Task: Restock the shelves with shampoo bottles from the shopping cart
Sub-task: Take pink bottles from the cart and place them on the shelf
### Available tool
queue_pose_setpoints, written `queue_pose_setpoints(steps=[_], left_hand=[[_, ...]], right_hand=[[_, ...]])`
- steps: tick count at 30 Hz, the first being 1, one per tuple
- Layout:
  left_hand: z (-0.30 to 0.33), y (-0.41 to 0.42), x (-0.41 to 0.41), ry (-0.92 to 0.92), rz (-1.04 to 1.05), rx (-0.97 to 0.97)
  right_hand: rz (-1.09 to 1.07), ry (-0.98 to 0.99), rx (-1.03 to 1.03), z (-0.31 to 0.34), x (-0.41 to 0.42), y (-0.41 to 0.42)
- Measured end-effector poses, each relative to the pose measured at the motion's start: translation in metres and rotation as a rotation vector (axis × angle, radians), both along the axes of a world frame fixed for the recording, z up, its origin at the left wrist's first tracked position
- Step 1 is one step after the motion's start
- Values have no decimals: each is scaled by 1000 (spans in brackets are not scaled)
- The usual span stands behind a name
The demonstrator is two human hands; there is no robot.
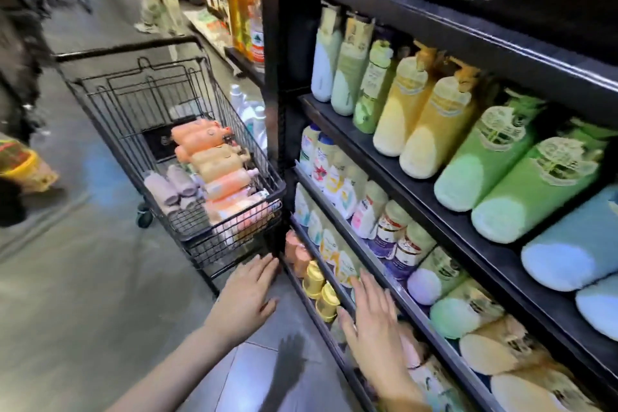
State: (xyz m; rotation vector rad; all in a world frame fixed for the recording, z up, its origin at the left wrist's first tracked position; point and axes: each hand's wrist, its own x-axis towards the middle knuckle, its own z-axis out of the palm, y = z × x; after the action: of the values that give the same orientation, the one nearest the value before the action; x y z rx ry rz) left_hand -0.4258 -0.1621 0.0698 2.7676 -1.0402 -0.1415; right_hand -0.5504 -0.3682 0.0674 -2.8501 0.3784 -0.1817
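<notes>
Right hand [371, 321]: spread flat, empty, over lower shelf edge [378, 281]. Left hand [249, 294]: spread, empty, near wire shopping cart [234, 237]. Orange shampoo bottles [217, 164]: lying in cart. Step, judged: between placements; next, reach into cart, grasp bottle.

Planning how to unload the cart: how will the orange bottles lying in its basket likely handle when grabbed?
The orange bottles look like rigid plastic, so probably stiff in the grip. They appear full, so likely fairly heavy for their size. They lie on their sides, stacked in the shopping cart, so pulling one may make its neighbours roll or shift.
</notes>
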Motion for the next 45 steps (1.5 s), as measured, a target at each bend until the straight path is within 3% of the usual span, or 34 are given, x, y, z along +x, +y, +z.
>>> queue_pose_setpoints(steps=[7,16,23,35,45], left_hand=[[-2,158,53,227,296,-72],[6,299,157,260,437,-79],[11,321,263,233,422,-45],[16,340,453,304,420,-6],[-23,342,637,273,120,30]], right_hand=[[178,236,87,-19,111,137],[256,298,223,-27,239,261],[192,310,323,-38,353,277],[134,538,354,-87,544,295],[-83,727,479,-163,659,333]])
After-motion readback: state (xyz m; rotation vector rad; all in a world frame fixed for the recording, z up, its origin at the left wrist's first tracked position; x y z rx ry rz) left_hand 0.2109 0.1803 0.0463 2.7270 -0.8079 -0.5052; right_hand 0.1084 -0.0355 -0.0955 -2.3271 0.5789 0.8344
